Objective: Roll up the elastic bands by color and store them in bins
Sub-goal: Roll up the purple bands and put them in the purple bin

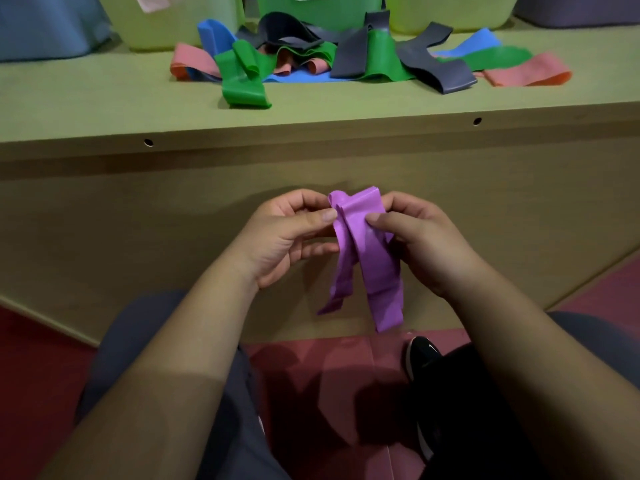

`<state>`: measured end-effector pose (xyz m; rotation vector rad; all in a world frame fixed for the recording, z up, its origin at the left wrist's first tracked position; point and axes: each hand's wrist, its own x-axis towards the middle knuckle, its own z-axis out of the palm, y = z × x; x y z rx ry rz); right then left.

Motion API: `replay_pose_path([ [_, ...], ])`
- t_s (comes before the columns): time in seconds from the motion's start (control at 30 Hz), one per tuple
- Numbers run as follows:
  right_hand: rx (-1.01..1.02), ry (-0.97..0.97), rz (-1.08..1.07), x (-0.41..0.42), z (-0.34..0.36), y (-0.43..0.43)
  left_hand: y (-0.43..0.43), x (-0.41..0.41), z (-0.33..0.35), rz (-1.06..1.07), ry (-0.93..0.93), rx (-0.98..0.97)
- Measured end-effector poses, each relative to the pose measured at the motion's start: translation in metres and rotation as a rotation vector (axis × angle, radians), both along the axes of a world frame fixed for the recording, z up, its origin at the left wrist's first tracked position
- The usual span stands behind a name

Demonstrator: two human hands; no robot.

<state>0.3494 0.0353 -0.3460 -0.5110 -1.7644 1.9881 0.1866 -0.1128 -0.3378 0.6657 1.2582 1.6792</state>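
A purple elastic band [372, 261] hangs in front of the wooden table's side, folded at its top with two ends dangling. My left hand [287, 237] pinches the folded top from the left with thumb and fingers. My right hand [415, 237] pinches it from the right, thumb on the front. On the table top lies a pile of loose bands: green [242, 81], blue [214, 36], dark grey [433, 67] and pink [526, 71]. Bins stand behind the pile: a green one [318, 8], yellow-green ones [173, 22], a blue one [45, 26] and a purple one [581, 8].
The table edge [311, 133] runs across the view above my hands. Below are my knees in dark trousers, a red floor [329, 375] and a black shoe [422, 355].
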Motion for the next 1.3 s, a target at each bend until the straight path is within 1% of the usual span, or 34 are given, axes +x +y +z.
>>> replay_pose_path([
  [0.2, 0.011, 0.032, 0.008, 0.002, 0.000, 0.006, 0.004, 0.007, -0.002, 0.010, 0.087, -0.024],
  [0.37, -0.020, 0.046, 0.018, 0.001, -0.002, 0.008, 0.003, 0.008, -0.002, -0.021, 0.091, -0.007],
  [0.53, -0.041, 0.044, 0.013, 0.000, -0.002, 0.008, 0.003, 0.005, -0.003, -0.005, 0.106, -0.013],
  [0.7, -0.102, 0.017, 0.013, 0.001, -0.001, 0.010, 0.004, 0.001, -0.010, 0.042, 0.221, -0.027],
  [0.8, -0.153, -0.056, 0.050, -0.001, -0.003, 0.014, 0.004, -0.004, -0.015, 0.058, 0.308, -0.012],
  [0.9, -0.213, -0.142, 0.124, -0.001, -0.005, 0.015, 0.003, -0.006, -0.016, -0.005, 0.316, -0.012],
  [1.03, -0.351, -0.175, 0.272, 0.003, -0.004, 0.022, -0.003, -0.008, -0.013, -0.116, 0.281, -0.017],
  [1.13, -0.379, -0.201, 0.390, 0.006, -0.002, 0.026, -0.008, -0.011, -0.009, -0.206, 0.298, -0.030],
  [1.23, -0.342, -0.234, 0.473, 0.009, -0.002, 0.028, -0.014, -0.020, -0.008, -0.300, 0.372, -0.081],
  [1.3, -0.281, -0.240, 0.500, 0.010, -0.004, 0.029, -0.018, -0.025, -0.007, -0.362, 0.499, -0.176],
])
